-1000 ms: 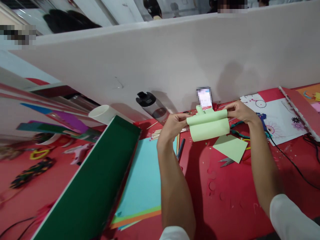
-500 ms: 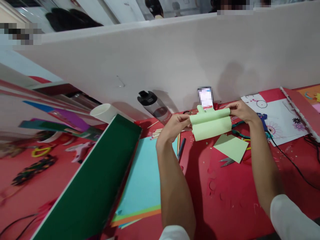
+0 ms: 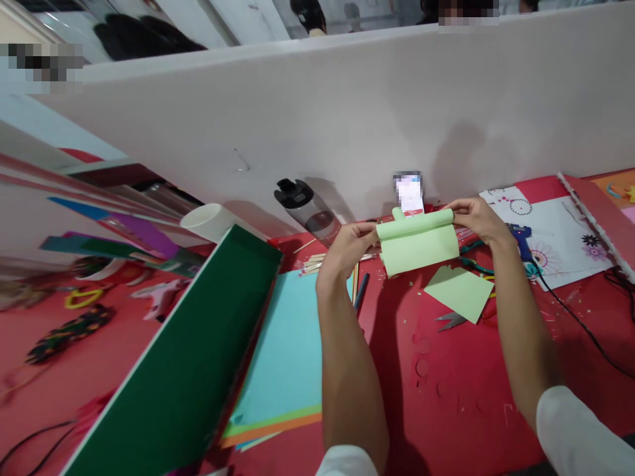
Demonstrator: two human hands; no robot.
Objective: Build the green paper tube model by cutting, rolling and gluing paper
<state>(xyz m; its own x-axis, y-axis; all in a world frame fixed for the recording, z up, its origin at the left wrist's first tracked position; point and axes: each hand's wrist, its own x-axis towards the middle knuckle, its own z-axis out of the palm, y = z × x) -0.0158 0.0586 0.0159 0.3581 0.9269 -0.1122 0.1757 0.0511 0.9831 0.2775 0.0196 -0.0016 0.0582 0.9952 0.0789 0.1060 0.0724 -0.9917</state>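
A light green sheet of paper [image 3: 421, 249] is held above the red table, its far edge rolled into a tube. My left hand [image 3: 346, 250] pinches the left end of the roll, and my right hand [image 3: 479, 219] pinches the right end. Just behind the roll stands a lit phone [image 3: 409, 193] against the white partition. Below the right end lies another light green piece of paper [image 3: 461, 291], partly covering a pair of scissors [image 3: 451, 321]. A blue glue gun [image 3: 522, 241] rests beside my right wrist.
A stack of coloured paper [image 3: 278, 350] lies left of my left arm, with a dark pen [image 3: 362, 293] beside it. A tall green board [image 3: 188, 350] stands farther left. A water bottle [image 3: 307, 208] leans near the partition [image 3: 322, 112]. Flower-patterned paper [image 3: 560, 244] and a black cable [image 3: 580, 327] lie right.
The rolled edge of the green paper has turned slightly and looks tighter, with more of the flat sheet facing me. Both hands keep their pinch, nearly in place.
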